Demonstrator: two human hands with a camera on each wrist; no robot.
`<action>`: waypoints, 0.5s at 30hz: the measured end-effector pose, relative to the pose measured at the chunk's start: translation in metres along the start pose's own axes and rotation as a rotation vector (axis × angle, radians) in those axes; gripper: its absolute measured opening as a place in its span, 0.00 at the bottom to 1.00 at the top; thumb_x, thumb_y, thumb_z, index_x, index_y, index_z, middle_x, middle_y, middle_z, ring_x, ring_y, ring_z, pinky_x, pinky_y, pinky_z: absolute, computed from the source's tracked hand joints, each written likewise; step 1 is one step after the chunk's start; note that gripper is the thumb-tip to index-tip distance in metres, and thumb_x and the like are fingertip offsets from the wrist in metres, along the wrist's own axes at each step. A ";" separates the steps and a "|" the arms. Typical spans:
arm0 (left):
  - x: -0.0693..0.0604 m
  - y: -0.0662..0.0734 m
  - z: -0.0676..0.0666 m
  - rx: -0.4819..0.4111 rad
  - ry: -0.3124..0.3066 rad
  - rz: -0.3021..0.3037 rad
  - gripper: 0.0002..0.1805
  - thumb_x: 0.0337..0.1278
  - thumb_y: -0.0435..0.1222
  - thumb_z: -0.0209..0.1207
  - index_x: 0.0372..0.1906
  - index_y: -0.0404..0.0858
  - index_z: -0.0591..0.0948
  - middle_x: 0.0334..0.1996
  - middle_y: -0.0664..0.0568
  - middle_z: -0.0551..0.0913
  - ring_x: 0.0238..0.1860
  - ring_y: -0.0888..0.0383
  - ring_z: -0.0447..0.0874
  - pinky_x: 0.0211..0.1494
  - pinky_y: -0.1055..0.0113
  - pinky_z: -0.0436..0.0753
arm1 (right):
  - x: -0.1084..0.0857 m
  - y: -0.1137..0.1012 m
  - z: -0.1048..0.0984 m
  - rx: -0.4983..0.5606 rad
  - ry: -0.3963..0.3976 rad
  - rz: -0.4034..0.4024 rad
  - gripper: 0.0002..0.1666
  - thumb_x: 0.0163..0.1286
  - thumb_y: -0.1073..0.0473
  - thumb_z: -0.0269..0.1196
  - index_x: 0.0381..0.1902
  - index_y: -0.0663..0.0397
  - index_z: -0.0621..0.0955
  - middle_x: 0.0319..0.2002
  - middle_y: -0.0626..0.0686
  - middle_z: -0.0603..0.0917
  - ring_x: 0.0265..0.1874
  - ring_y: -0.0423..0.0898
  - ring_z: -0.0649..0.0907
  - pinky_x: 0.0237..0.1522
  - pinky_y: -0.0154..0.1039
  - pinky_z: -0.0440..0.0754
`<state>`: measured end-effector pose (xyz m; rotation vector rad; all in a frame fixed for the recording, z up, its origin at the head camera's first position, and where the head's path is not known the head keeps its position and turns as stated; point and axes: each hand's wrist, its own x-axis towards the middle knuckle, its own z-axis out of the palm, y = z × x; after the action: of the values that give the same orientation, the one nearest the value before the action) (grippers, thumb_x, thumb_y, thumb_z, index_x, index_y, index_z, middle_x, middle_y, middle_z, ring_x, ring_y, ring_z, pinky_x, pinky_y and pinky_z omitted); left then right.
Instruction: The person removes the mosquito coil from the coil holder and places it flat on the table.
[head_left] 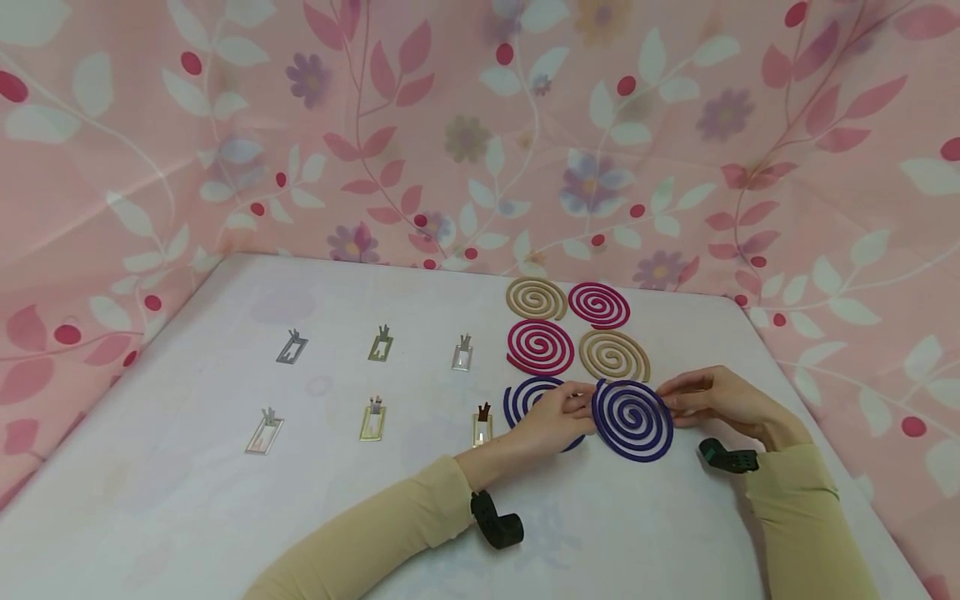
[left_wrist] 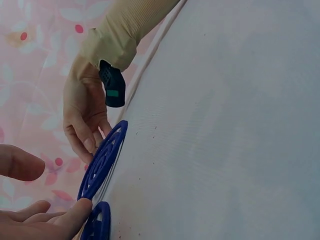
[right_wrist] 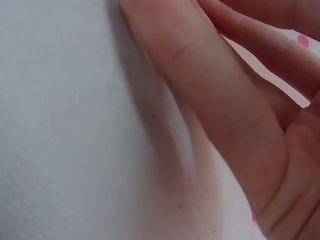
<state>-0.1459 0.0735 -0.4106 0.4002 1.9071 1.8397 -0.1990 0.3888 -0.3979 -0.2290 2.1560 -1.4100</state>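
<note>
A dark blue mosquito coil [head_left: 634, 417] is between the hands, at the front of a group of coils. In the left wrist view this coil [left_wrist: 103, 161] appears tilted, its near edge close to a second blue coil [left_wrist: 102, 220]. My right hand [head_left: 716, 406] pinches its right edge; in the right wrist view the right hand's fingers [right_wrist: 200, 85] hide the grip. With thumb and fingers apart, my left hand [head_left: 546, 423] touches the left edge with a fingertip. Beneath the left hand lies the second blue coil, partly covered.
Behind lie two beige coils [head_left: 536, 298] and two pink coils [head_left: 540, 347]. Several small metal coil stands [head_left: 372, 423] stand in two rows to the left, one stand [head_left: 483, 425] close to the left forearm. A floral curtain [head_left: 465, 150] borders the white table [head_left: 187, 500].
</note>
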 end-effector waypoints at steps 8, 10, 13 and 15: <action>0.000 0.002 0.001 0.042 -0.003 -0.014 0.28 0.65 0.31 0.59 0.69 0.34 0.70 0.67 0.41 0.75 0.68 0.50 0.75 0.67 0.61 0.76 | -0.002 -0.003 -0.001 -0.049 0.002 0.004 0.22 0.71 0.63 0.63 0.56 0.77 0.78 0.47 0.56 0.88 0.44 0.45 0.88 0.49 0.43 0.87; 0.000 0.002 0.001 0.064 0.008 -0.020 0.28 0.63 0.30 0.59 0.69 0.35 0.70 0.68 0.41 0.74 0.68 0.51 0.74 0.68 0.60 0.75 | -0.002 -0.004 -0.001 -0.068 0.017 0.006 0.24 0.70 0.61 0.64 0.57 0.76 0.78 0.48 0.58 0.88 0.45 0.44 0.88 0.50 0.41 0.87; 0.000 0.001 0.001 0.088 0.018 -0.030 0.29 0.62 0.30 0.60 0.68 0.37 0.71 0.67 0.42 0.75 0.69 0.51 0.73 0.70 0.58 0.73 | -0.002 -0.006 0.000 -0.086 0.038 0.014 0.25 0.70 0.60 0.65 0.58 0.74 0.78 0.51 0.61 0.86 0.46 0.44 0.88 0.50 0.38 0.86; 0.000 0.001 0.001 0.097 0.016 -0.035 0.28 0.62 0.31 0.60 0.68 0.38 0.71 0.67 0.42 0.75 0.69 0.51 0.73 0.71 0.56 0.73 | -0.002 -0.008 0.001 -0.095 0.037 0.009 0.25 0.71 0.60 0.64 0.59 0.73 0.78 0.53 0.63 0.85 0.47 0.44 0.88 0.51 0.39 0.86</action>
<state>-0.1457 0.0743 -0.4095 0.3816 2.0074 1.7377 -0.1979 0.3860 -0.3903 -0.2294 2.2538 -1.3185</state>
